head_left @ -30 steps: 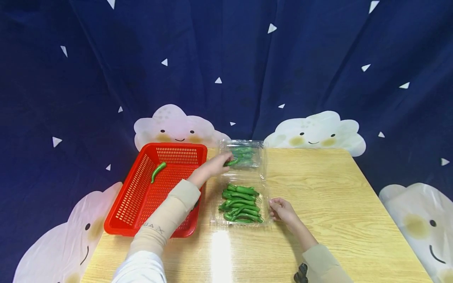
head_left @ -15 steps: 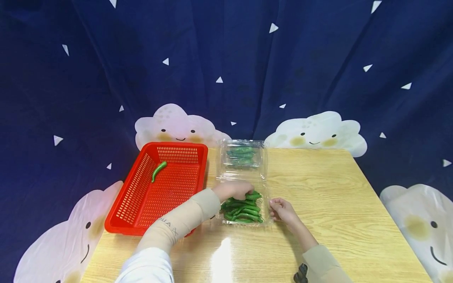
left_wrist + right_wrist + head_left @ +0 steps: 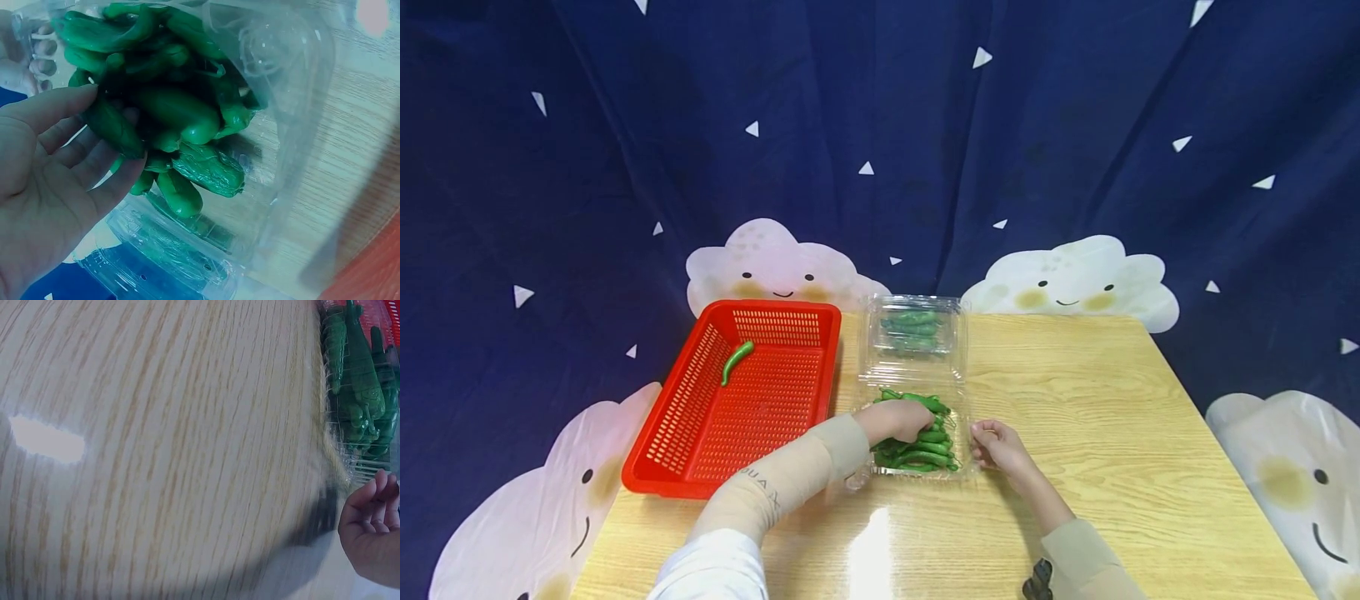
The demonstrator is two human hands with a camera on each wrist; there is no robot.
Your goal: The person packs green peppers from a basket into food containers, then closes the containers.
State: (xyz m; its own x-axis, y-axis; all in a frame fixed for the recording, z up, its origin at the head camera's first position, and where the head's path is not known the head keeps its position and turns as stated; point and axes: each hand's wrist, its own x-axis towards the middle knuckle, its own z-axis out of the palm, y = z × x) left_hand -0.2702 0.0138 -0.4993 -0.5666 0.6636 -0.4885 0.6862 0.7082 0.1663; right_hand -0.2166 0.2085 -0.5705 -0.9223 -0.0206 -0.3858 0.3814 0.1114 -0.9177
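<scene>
A clear clamshell container (image 3: 961,402) lies open on the table, its base full of green chili peppers (image 3: 928,457). My left hand (image 3: 902,419) reaches down into the base from the left. In the left wrist view, its thumb and fingers are around one dark green chili pepper (image 3: 111,128), just over the pile. Part of the pile is hidden under this hand in the head view. My right hand (image 3: 1000,447) stays at the right side of the base, its curled fingers and thumb holding the edge. The right wrist view shows this hand (image 3: 375,534) by the container's corner.
Left of the container stands a red plastic basket (image 3: 640,454) with one green chili pepper (image 3: 737,363) in it. The container's lid (image 3: 951,368) leans back behind the base, with green peppers visible through it. A wooden table (image 3: 1097,400) extends to the right.
My left hand, which held a chili pepper over the lid side, has come down and forward into the base, then shifted slightly left. My right hand has stayed in place.
</scene>
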